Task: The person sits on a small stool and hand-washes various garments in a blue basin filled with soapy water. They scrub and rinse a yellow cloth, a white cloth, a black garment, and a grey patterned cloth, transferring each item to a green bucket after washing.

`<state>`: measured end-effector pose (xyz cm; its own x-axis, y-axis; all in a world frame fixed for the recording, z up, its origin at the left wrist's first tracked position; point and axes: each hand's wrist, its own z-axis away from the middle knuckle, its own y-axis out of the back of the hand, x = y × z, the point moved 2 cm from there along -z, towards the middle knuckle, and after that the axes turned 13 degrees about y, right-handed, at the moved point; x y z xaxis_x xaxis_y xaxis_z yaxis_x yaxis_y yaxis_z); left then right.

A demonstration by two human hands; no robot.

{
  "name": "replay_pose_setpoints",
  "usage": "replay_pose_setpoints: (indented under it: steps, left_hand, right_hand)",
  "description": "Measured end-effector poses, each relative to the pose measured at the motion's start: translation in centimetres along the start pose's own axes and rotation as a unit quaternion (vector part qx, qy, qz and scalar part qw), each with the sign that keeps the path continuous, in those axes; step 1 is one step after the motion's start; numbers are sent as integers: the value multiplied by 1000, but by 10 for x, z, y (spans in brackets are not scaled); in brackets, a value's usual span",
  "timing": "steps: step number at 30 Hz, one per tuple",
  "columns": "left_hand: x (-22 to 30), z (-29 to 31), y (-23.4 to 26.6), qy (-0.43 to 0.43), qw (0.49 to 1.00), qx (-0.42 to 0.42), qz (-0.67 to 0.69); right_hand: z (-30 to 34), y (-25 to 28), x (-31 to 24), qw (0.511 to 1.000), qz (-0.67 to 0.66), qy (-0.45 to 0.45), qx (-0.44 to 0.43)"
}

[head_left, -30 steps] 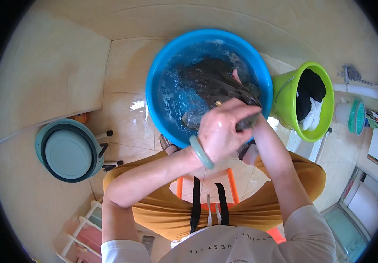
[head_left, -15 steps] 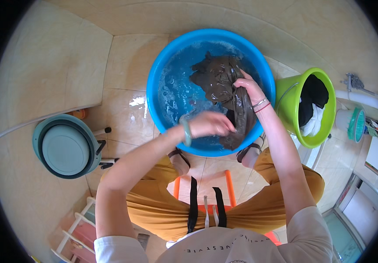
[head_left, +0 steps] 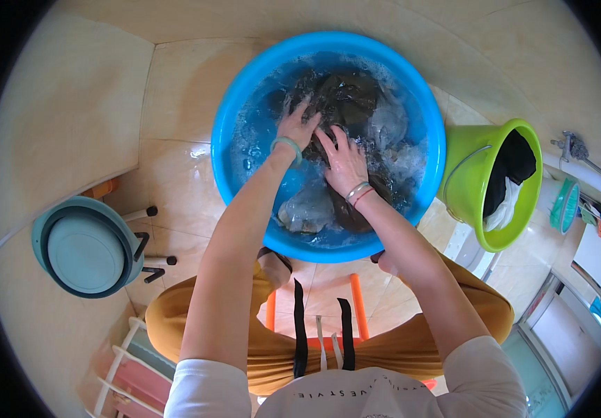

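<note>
A dark grey-brown wet cloth (head_left: 348,97) lies spread and partly sunk in the water of a large blue basin (head_left: 222,146). My left hand (head_left: 298,127), with a pale green bangle at its wrist, reaches into the water at the cloth's left side, its fingers stretched and the tips blurred by splashing. Nearer to me, my right hand (head_left: 346,166) presses down on the cloth with its fingers spread. Neither hand shows a grip on the fabric. Bubbly water swells around the cloth, and part of it is hidden beneath the surface.
To the basin's right a tilted green bucket (head_left: 459,167) holds black cloth (head_left: 519,155) and white cloth (head_left: 504,207). At the left stands a grey-green collapsible basin (head_left: 86,258) beside black-tipped legs. An orange stool frame (head_left: 359,306) is between my legs. A tap (head_left: 571,146) juts out at the right wall.
My right hand has let go of the gathered cloth, which has dropped flatter into the water. Both hands have moved onto it, the left one farther away from me. The water is more stirred up.
</note>
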<state>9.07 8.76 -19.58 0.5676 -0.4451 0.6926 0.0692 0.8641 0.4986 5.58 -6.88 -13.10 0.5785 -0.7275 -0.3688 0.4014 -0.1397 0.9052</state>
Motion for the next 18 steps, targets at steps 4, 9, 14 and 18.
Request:
replay_pose_setpoints:
  steps: [4,9,14,18]
  left_hand:
    - [-18,-4,-14,66,992,-40,101]
    - [-20,8,-24,122,965,-3,234]
    - [33,40,-5,258,808,-118,516]
    - [53,42,-3,150,678,-257,672]
  right_hand:
    - [-22,-48,39,994,-70,-78,-12]
    - [-34,-53,74,973,-180,-114,84]
    - [-13,53,26,908,-376,21,184]
    - [9,113,-16,894,-382,134,194]
